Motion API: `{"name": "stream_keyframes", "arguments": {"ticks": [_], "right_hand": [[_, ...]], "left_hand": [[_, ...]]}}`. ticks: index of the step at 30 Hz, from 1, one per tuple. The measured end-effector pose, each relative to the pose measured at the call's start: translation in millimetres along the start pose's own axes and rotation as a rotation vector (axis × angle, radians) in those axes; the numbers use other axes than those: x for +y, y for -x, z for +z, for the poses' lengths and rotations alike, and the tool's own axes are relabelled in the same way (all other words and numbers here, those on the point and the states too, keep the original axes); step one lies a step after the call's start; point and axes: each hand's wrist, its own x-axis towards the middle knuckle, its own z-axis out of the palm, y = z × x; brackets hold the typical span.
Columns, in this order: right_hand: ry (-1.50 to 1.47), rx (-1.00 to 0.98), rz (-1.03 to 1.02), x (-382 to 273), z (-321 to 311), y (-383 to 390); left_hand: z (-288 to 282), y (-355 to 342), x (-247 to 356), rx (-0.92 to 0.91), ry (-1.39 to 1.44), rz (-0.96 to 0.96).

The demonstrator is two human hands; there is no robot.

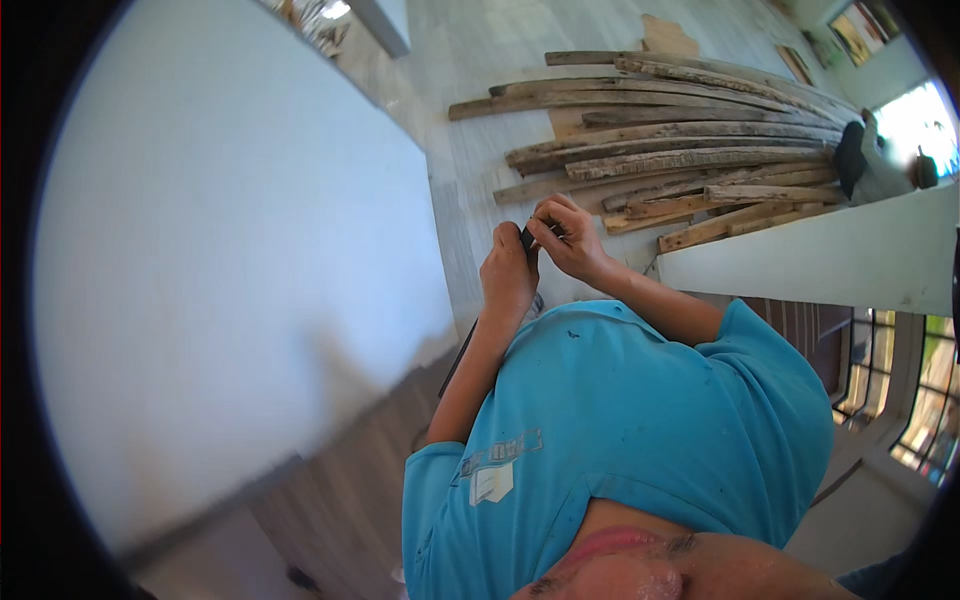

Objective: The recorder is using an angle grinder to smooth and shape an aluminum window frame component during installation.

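Head view: the left hand (509,268) is curled around a small black object (527,238), which the right hand (566,240) pinches just beside it; beyond both hands lie weathered wooden planks (690,158), and a white wall (240,260) stands left of them.

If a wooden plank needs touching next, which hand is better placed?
Probably the right hand: it appears nearer the wooden planks, while the left hand is farther toward the white panel. Both hands meet at a small dark object, so neither looks free.
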Motion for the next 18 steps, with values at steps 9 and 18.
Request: {"name": "stream_keyframes", "arguments": {"ticks": [9,18], "right_hand": [[0.123,0.341,0.084,-2.3,-13.2,-278.3],[-0.288,0.082,0.027,94.1,-2.0,-541.4]], "left_hand": [[-57.5,-282.7,-100.4,-0.348,0.569,0.165],[-61.0,-538.0,-186.5,-0.221,0.369,0.078]]}}
